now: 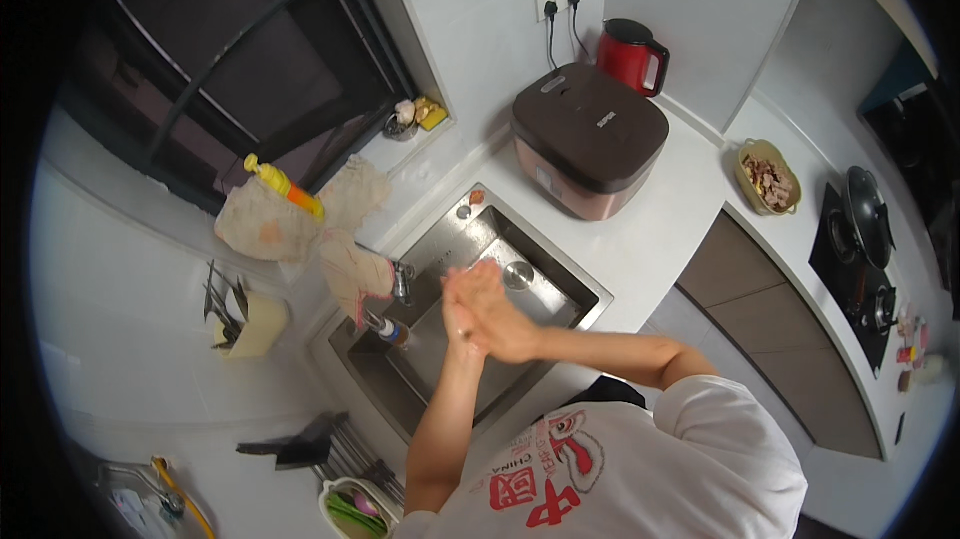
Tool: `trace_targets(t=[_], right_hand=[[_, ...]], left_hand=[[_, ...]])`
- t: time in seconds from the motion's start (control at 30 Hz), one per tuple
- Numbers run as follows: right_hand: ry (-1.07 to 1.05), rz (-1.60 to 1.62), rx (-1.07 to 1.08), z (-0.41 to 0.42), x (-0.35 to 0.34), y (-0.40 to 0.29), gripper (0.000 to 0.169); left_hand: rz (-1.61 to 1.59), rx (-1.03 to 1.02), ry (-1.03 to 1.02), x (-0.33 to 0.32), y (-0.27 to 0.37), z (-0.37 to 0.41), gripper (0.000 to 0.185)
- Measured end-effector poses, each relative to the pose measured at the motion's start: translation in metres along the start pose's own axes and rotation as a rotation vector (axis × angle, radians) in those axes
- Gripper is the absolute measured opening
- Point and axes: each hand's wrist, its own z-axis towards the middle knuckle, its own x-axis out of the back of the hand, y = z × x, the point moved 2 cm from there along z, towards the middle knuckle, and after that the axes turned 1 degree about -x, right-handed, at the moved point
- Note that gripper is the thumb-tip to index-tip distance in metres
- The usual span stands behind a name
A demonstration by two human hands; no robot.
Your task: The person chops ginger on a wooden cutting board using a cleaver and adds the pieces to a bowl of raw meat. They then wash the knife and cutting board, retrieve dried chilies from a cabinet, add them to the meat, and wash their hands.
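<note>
Over the stainless steel sink (465,366), my left hand (457,314) and my right hand (499,317) are pressed against each other. The right one lies across the left and hides part of it. Their fingers are blurred, and no object shows between them. Left of my hands is the faucet (403,282), with a cloth (352,269) draped over its rear. Below it, a bottle with a blue-and-white top (391,332) is at the basin's left side. A round drain strainer (518,275) sits in the basin floor beyond my hands.
A brown Supor rice cooker (589,133) and a red electric kettle (630,58) stand on the far counter. A yellow bottle (285,186) lies on cloths at the window. Knives (292,445) and a vegetable basket (330,513) are lower left. Food fills a dish (742,175) near the stove (836,269).
</note>
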Motion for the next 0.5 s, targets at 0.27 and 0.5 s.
trace_targets(t=[0.27, 0.5], right_hand=[[0.049, -0.047, 0.033, 0.032, 0.005, 0.038, 0.064], [0.158, 0.44, 0.022, 0.012, -0.017, -0.065, 0.071]], left_hand=[[-0.104, -0.085, -0.08, -0.061, 0.008, -0.036, 0.061], [0.52, -0.625, 0.142, -0.027, 0.041, -0.041, 0.065]])
